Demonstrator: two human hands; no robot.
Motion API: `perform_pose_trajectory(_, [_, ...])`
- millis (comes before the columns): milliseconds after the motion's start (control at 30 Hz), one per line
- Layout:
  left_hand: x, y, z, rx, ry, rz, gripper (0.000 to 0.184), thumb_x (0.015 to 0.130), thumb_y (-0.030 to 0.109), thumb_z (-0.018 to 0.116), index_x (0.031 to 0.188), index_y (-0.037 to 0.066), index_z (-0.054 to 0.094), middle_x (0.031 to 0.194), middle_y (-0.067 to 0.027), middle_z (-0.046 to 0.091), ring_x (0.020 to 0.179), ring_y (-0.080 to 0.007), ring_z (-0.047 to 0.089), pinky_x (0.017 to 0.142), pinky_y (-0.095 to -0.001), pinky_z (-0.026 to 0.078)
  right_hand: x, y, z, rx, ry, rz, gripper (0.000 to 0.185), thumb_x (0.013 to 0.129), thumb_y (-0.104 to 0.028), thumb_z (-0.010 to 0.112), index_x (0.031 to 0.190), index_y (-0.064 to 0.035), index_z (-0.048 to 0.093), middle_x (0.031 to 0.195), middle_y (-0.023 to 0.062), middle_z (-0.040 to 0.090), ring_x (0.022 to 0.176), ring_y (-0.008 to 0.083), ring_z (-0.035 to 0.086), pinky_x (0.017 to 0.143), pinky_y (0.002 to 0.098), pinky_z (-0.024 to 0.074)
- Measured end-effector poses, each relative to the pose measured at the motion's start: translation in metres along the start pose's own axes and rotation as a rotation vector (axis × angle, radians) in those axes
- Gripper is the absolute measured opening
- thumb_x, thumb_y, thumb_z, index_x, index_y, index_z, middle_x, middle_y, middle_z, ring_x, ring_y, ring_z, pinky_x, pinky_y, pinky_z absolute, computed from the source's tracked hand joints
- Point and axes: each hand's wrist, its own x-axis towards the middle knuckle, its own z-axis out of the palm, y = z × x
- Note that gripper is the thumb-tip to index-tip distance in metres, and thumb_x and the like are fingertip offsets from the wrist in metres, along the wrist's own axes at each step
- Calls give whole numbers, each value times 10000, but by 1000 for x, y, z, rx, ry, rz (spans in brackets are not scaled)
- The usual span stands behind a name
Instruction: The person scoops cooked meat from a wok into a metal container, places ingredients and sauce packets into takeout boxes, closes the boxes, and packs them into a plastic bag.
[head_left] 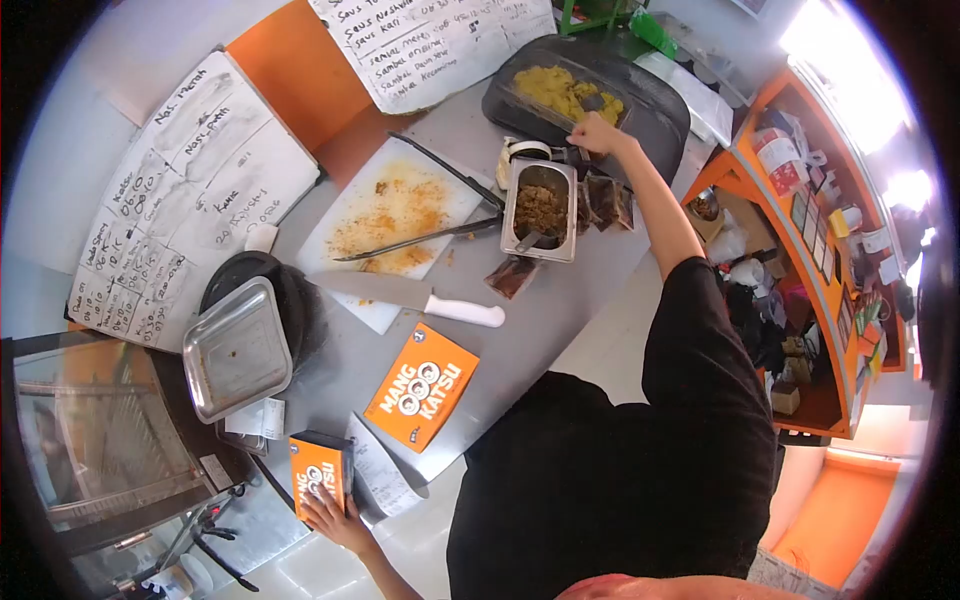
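Observation:
My left hand grips the near end of a small orange "Mang Katsu" box, fingers over its printed face and thumb at its side. A larger orange box with the same print lies flat beside it. At the far end, my right hand is closed on what looks like a dark spoon, whose head rests in yellow food in a clear container. Just below that hand, a metal pan holds brown minced food with a utensil in it. My right fingers partly hide the handle.
A stained white cutting board carries long black tongs and a white-handled knife. Dark sauce packets lie by the pan. A metal tray, a paper slip, whiteboards and an orange shelf surround the table.

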Motion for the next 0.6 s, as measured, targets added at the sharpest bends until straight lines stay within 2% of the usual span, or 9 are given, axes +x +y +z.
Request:
perform_pose_trajectory(67, [0,9,-3,1,15,-41,543,817,458,419,1291,207,338,1348,-76,291,1203,-350,299,963,-495,241,-1,-39,-30,125,-340,197,259,787,-285,531,963,-110,606,1018,120,543,850,234,546,655,337,491])
perform_pose_trajectory(100, [5,13,-2,-3,34,-62,538,819,450,424,1292,207,337,1349,-74,289,1201,-351,300,962,-495,242,-2,-47,-30,129,-389,253,321,730,-312,588,984,-115,602,832,125,583,733,224,584,545,324,494])
perform_pose_trajectory(200, [4,15,5,52,27,-91,542,814,431,448,1295,208,333,1355,-76,277,1200,-350,302,966,-498,234,21,-23,-12,187,-492,271,359,692,-261,626,1007,-95,589,797,120,576,712,217,587,593,325,505])
perform_pose_trajectory(233, [6,20,-2,34,33,-87,551,812,433,452,1299,210,325,1361,-75,265,1199,-350,302,968,-503,230,17,-27,-22,205,-542,249,332,695,-210,631,985,-57,578,832,124,572,724,210,590,606,314,513])
perform_pose_trajectory(333, [4,23,1,44,12,-137,549,815,440,443,1300,210,324,1364,-74,257,1200,-350,299,967,-505,227,5,-8,-28,618,-518,196,252,720,-167,607,913,-10,570,841,116,567,765,208,588,649,299,516])
perform_pose_trajectory(433, [5,25,0,50,9,-147,539,819,422,453,1297,205,330,1363,-73,261,1205,-348,296,963,-508,232,-18,20,-18,1254,-342,157,108,769,-106,560,830,-18,547,842,74,571,754,154,572,718,285,504])
perform_pose_trajectory(533, [6,23,3,48,18,-134,530,824,413,457,1295,205,333,1358,-79,271,1207,-349,293,961,-510,235,-32,34,4,1258,-214,312,92,772,-87,558,827,-15,544,839,64,574,776,156,576,748,285,494])
perform_pose_trajectory(567, [7,24,2,39,23,-131,530,824,414,458,1295,206,333,1356,-80,274,1207,-350,292,961,-510,235,-39,29,8,1127,-158,229,49,777,-58,538,803,-17,546,823,64,580,793,156,583,744,290,496])
perform_pose_trajectory(600, [6,25,0,34,25,-130,530,823,414,460,1295,207,333,1355,-82,277,1207,-351,292,960,-510,235,-37,29,9,1126,-104,255,44,775,-54,535,794,-18,550,812,66,583,778,154,586,735,287,498])
